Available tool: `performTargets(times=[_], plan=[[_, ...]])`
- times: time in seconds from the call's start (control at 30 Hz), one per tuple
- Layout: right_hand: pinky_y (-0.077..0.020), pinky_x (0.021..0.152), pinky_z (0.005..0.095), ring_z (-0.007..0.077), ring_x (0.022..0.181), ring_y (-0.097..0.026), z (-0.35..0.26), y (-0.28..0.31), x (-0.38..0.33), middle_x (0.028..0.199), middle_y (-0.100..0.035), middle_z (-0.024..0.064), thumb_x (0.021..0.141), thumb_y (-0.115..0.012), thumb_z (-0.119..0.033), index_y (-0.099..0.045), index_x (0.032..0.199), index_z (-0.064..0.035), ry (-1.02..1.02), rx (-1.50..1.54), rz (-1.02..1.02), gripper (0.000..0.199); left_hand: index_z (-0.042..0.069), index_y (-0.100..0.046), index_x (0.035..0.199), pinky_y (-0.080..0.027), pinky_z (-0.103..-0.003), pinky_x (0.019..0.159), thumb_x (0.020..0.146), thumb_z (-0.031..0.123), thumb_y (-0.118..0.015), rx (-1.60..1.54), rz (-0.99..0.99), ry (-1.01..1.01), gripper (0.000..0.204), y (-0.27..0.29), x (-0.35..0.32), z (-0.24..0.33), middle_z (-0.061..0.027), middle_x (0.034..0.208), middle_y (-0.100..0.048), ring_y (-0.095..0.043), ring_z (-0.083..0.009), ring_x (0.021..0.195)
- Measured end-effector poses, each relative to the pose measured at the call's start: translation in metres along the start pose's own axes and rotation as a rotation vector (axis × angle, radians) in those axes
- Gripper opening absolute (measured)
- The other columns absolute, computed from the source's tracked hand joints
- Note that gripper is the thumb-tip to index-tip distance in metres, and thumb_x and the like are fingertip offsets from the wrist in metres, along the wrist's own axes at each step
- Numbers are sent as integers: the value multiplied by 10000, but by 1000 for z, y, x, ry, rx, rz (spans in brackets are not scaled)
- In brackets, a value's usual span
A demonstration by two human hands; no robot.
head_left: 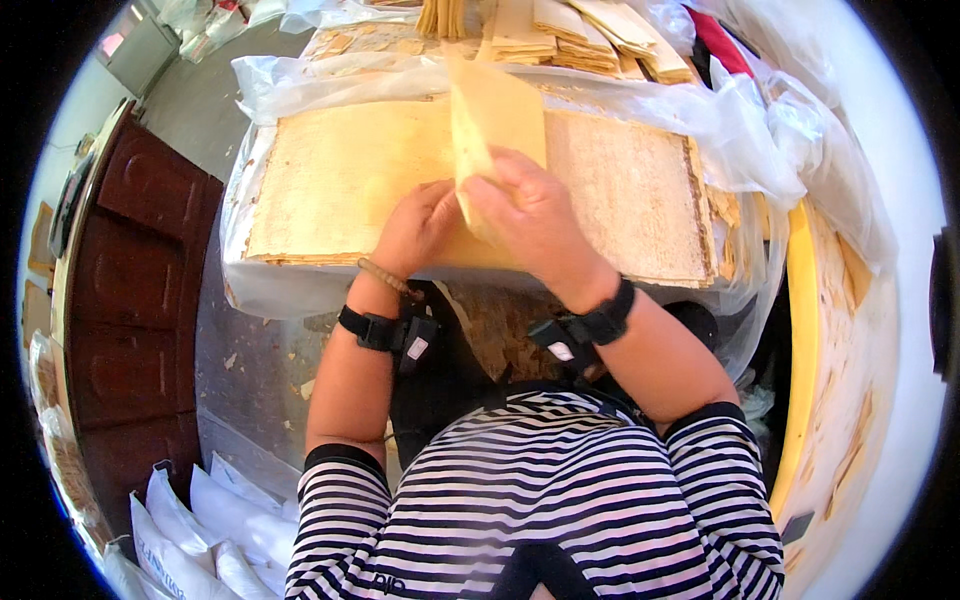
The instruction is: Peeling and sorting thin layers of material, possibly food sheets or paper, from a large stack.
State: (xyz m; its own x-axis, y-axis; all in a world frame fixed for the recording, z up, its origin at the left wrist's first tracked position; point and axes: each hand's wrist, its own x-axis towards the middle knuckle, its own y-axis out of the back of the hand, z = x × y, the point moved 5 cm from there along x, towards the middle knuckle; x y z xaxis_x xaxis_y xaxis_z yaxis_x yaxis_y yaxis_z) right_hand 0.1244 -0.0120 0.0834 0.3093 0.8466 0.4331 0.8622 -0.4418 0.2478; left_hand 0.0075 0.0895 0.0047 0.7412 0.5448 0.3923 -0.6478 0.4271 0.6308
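Observation:
A thin, pale yellow sheet (500, 115) stands raised and folded over above the front table. My right hand (535, 215) is closed on its lower part, fingers and thumb pressed together and slightly blurred. Close by on the left, my left hand (415, 232) curls in at the sheet's lower edge, with its fingertips partly hidden. Beneath both hands lie wide, flat yellow sheets (340, 180), smooth on the left. To the right, a paler, rough sheet (625, 200) shows a dark, ragged right edge.
Stacked folded yellow sheets (590, 40) lie at the far side. Crumpled clear plastic (740, 150) covers the table's edges. A dark red wooden cabinet (135, 300) stands left, with white sacks (215, 520) near it. A yellow-edged board (805, 350) borders the right.

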Motion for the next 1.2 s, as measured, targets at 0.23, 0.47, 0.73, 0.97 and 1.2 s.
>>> performTargets(times=[0.23,0.47,0.73,0.97,1.2], plan=[[-504,845,397,352,1002,-625,38,-45,6,1097,-669,155,897,-629,-243,-699,992,-39,-103,-352,-161,236,-36,-553,1289,-489,-318,932,1010,376,-501,-1205,133,693,500,23,5,-30,-115,1171,-660,-624,-206,1054],[-510,837,322,215,945,-663,38,-14,10,1028,-706,110,878,-683,-275,-695,1050,-28,-75,-354,-192,301,-74,-574,1227,-543,-317,735,832,93,-641,-572,360,674,433,6,11,-71,-149,1024,-693,-676,-220,864],[-538,763,295,175,894,-661,97,56,4,1018,-681,120,877,-714,-216,-611,1149,46,-991,255,-22,391,-54,-570,1243,-543,-324,749,809,61,-627,-338,370,715,452,11,15,-63,-188,1001,-693,-681,-239,879],[-557,731,326,215,846,-689,104,89,-8,984,-710,153,818,-737,-85,-657,1061,69,-851,340,-79,298,20,-633,1196,-526,-302,818,880,168,-681,-183,540,339,353,69,-31,-23,-129,1030,-702,-671,-196,920],[-498,921,389,349,1027,-642,85,174,4,1081,-689,169,784,-773,-247,-596,1249,-25,-486,-1123,-74,545,-4,-655,1044,-513,-267,682,946,310,-635,-248,647,976,329,92,-193,-68,-46,901,-672,-641,-134,812]])
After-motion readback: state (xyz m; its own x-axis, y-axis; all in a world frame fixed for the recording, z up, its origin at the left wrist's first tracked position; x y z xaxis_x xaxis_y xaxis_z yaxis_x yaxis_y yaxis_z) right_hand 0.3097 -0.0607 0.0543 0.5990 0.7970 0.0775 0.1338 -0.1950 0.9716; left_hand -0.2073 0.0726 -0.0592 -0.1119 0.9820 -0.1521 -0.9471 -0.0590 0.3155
